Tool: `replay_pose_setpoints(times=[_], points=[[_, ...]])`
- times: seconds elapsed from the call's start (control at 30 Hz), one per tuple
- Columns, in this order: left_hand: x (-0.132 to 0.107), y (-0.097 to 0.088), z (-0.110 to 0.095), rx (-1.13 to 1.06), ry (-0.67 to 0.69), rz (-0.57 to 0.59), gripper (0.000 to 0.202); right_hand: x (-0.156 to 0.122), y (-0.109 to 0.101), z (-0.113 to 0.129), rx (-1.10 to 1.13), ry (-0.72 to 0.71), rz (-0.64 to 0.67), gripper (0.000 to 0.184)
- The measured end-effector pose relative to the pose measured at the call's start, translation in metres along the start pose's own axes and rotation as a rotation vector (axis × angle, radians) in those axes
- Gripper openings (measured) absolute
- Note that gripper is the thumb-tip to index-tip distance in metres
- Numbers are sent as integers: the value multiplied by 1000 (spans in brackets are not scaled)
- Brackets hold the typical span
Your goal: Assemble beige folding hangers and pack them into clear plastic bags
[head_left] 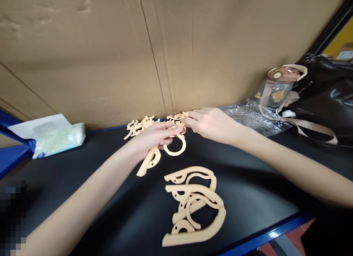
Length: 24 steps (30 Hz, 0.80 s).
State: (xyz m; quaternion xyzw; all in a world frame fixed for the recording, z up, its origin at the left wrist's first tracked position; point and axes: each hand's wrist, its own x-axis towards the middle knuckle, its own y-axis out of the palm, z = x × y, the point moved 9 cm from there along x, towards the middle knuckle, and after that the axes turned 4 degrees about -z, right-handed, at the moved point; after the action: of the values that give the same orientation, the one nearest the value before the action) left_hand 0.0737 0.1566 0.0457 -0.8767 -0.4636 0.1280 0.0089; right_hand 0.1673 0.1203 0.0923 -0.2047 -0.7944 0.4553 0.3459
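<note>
My left hand (158, 136) is closed around a cream folding hanger (149, 162); one arm sticks out below the palm. Its curved hook (179, 149) hangs beneath the fingers. Close against those fingertips is my right hand (204, 123), its fingers bent together and slightly blurred. What they pinch, if anything, is hidden. Behind both hands lies a heap of small cream hooks and curved pieces (138, 127), partly covered by the hands. Nearer to me, two folded hangers (217, 226) of the same colour rest overlapping on the black tabletop (124, 215).
A tissue pack (60, 140) with a white sheet lies at the left. At the right are crumpled clear plastic (248, 118), a strapped water bottle (278, 89) and a dark bag (328, 98). Cardboard (110, 57) stands behind the table; a blue edge (264, 237) runs along its front.
</note>
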Motion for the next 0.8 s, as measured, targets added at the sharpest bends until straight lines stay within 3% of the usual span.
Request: replay_pose_setpoints(times=[0.17, 0.33, 0.53, 0.6, 0.7, 0.77, 0.8], points=[[0, 3, 12, -35, -92, 34, 20, -4, 8, 15, 27, -69, 65, 21], [-5, 13, 21, -176, -215, 53, 20, -7, 6, 11, 7, -56, 115, 21], [-2, 17, 15, -187, -203, -1, 30, -8, 1, 6, -116, 31, 125, 25], [-2, 15, 15, -122, -205, -8, 37, -8, 4, 5, -35, 68, 148, 25], [-5, 12, 14, 12, -187, -4, 37, -8, 15, -5, 268, 115, 231, 19], [-9, 15, 11, 156, -141, 23, 36, -9, 24, -28, 468, 205, 260, 23], [-11, 17, 8, 211, -112, 37, 37, -11, 27, -50, 525, 329, 220, 26]])
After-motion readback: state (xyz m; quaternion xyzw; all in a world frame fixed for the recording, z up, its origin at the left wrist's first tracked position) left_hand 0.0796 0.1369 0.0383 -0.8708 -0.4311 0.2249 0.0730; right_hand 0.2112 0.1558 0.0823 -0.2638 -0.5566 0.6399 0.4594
